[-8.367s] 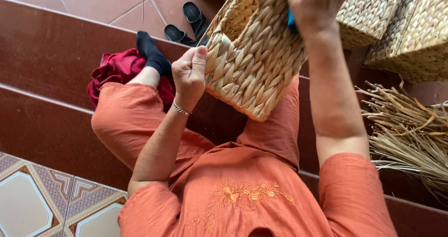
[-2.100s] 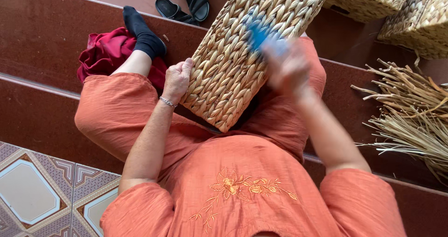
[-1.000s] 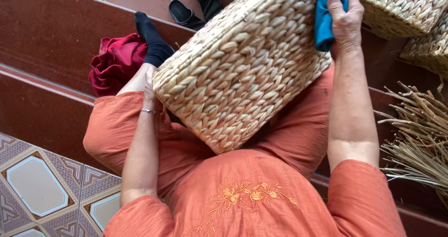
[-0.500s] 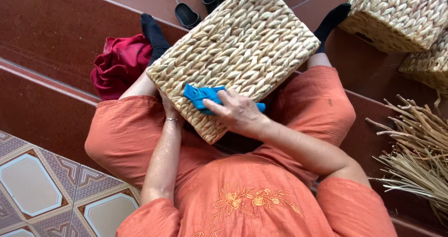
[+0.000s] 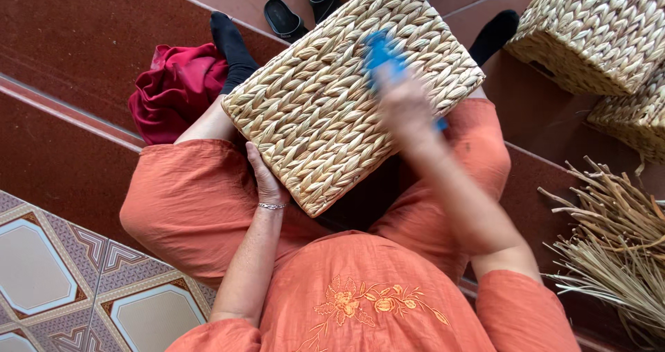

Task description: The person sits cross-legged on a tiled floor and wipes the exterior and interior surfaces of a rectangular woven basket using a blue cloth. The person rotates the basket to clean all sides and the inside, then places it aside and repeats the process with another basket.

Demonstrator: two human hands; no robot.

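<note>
On red steps, the right hand (image 5: 405, 106) grips a blue cloth (image 5: 383, 53) on the basket (image 5: 332, 102); the left hand (image 5: 267, 179) holds its lower edge. The basket could slip off the lap if pushed hard.

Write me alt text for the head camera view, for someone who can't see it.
A seated person in orange clothes holds a woven basket on their lap, left hand steadying its lower edge while the blurred right hand presses a blue cloth against it. A red cloth and dried straw lie nearby.
</note>
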